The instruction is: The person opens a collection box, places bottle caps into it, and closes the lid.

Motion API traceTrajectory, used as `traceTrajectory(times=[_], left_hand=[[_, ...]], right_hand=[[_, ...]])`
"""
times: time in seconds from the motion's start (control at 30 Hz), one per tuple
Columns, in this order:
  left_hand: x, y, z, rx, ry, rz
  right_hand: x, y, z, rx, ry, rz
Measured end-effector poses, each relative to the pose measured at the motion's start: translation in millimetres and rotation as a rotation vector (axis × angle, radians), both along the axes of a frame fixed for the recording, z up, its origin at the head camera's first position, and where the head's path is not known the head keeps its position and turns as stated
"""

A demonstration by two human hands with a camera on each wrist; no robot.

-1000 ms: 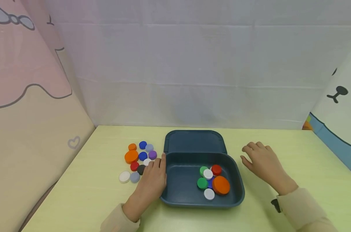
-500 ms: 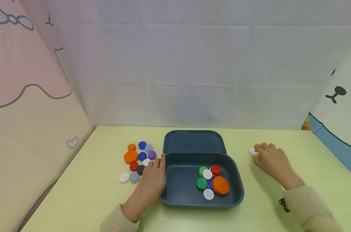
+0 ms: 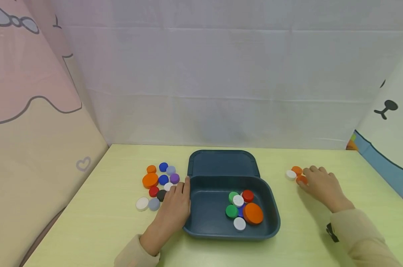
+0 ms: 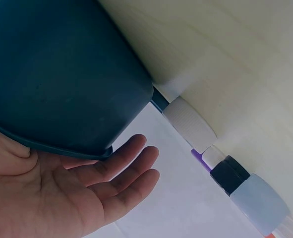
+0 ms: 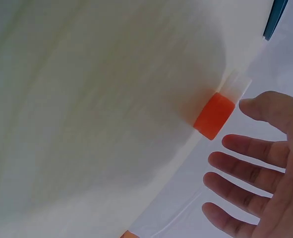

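Note:
Beside the left rim of a dark blue box [image 3: 205, 211], my left hand [image 3: 173, 207] touches the edge. In the left wrist view, its fingers [image 4: 124, 196] are loosely extended under the box's lip. Inside the box lie several bottle caps: white, green, blue, red and a large orange cap [image 3: 253, 213]. On the right, my right hand [image 3: 326, 189] is at a small group made of a white cap [image 3: 290, 175] and two orange caps [image 3: 297, 170]. The right wrist view shows its fingers spread, with the thumb close to an orange cap [image 5: 214, 116] and nothing held.
Left of the box several loose caps lie on the pale yellow table [image 3: 88, 222], among them a large orange cap [image 3: 150, 181], a purple cap [image 3: 174, 178] and a white cap [image 3: 142, 204]. A dark blue lid [image 3: 223, 163] lies behind the box.
My right hand has moved rightward, and the white cap and two orange caps that it covered have come into view. My left hand stays at the box's edge.

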State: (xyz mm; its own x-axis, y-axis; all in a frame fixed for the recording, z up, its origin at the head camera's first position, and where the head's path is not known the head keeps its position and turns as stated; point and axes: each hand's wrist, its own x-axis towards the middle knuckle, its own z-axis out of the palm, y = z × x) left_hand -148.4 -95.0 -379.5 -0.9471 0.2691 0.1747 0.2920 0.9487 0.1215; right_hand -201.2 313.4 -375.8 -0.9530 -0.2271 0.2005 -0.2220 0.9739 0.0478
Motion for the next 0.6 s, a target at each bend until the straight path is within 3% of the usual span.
traceTrajectory(times=[0.6], left_hand=[[0.0,-0.1,-0.7,0.009,-0.010,0.003]], right_hand=[[-7.5,6.3,-6.7,0.006,-0.135,-0.063]])
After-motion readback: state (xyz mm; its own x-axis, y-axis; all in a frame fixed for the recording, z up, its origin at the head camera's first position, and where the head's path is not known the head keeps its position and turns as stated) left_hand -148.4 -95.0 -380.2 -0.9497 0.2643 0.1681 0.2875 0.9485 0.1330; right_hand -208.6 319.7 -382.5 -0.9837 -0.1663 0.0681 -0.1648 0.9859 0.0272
